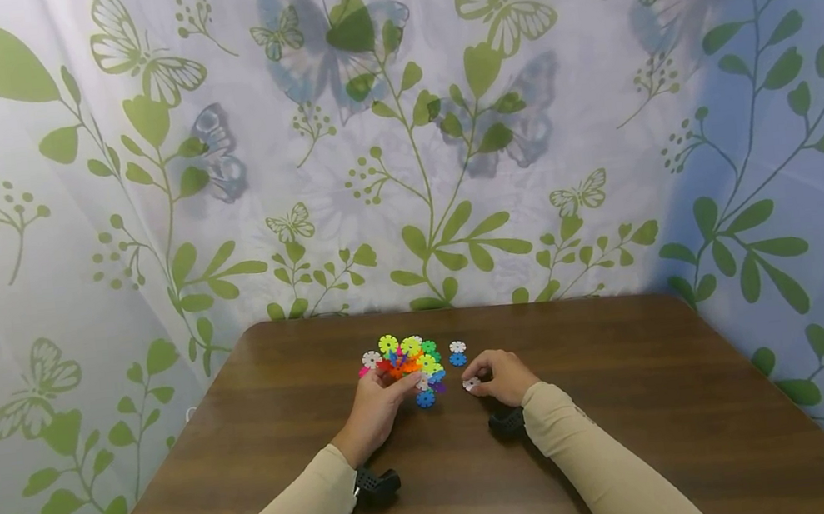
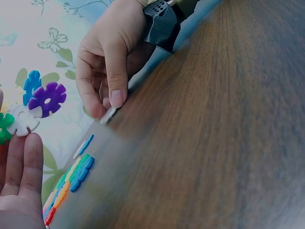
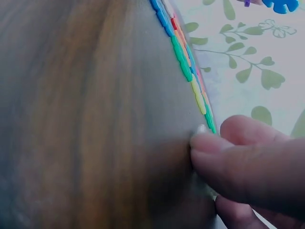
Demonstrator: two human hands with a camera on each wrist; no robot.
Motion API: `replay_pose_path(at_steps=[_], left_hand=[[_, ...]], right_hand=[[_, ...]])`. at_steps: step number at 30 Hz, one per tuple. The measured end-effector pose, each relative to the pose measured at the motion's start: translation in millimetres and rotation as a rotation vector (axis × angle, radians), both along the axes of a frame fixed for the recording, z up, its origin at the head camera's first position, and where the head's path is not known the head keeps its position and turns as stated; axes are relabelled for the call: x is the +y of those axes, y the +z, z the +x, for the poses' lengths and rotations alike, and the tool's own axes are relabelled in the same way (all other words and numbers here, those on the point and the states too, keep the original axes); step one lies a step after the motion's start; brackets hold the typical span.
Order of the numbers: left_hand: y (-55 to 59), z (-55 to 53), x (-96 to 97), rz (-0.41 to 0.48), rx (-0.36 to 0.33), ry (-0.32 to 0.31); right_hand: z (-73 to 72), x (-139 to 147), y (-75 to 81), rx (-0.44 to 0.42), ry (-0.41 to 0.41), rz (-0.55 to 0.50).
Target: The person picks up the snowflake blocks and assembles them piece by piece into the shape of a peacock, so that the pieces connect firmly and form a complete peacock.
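Observation:
My left hand (image 1: 376, 403) grips a cluster of joined, notched plastic discs (image 1: 408, 366) in yellow, white, orange, blue and other colours, raised over the table. In the left wrist view a white disc (image 2: 24, 120) of the cluster sits at the fingertips, with a purple disc (image 2: 48, 99) fixed beyond it. To the right, my right hand (image 1: 503, 375) pinches a single white disc (image 1: 470, 384) between thumb and fingers, low at the tabletop. That disc is mostly covered by fingers in the right wrist view, only a sliver showing.
A loose white disc (image 1: 457, 346) and a blue disc (image 1: 457, 359) lie just beyond the right hand. Several more flat discs (image 2: 82, 172) lie on the brown wooden table (image 1: 625, 419). A curtain with leaves and butterflies (image 1: 417, 164) hangs behind its far edge.

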State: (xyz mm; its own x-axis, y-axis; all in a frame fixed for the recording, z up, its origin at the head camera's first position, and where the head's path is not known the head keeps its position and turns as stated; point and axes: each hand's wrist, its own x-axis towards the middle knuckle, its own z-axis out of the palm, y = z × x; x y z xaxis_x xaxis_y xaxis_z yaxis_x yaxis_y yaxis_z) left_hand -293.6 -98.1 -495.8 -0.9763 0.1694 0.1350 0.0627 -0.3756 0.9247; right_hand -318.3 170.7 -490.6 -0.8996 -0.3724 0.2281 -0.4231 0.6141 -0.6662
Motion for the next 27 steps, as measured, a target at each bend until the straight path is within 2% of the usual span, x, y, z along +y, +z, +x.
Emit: replay_pose_path(at_steps=[5, 8, 18, 24, 27], left_hand=[[-0.2, 1.3, -0.5, -0.018, 0.008, -0.010], [0.3, 1.7, -0.3, -0.020, 0.007, -0.013], [0.3, 1.9, 0.6, -0.023, 0.005, 0.007], [0.1, 1.7, 0.0, -0.058, 0.008, 0.026], [1.0, 2.6, -0.2, -0.061, 0.004, 0.026]], right_hand=[[2.6, -0.5, 2.4, -0.016, -0.030, -0.007], [2.6, -0.2, 3.7, -0.033, -0.030, -0.055], [2.6, -5.8, 11.7, -0.053, 0.159, -0.313], [8.7, -14.8, 19.5, -0.110, 0.166, -0.484], [11.6, -20.1, 21.3, -0.122, 0.177, -0.532]])
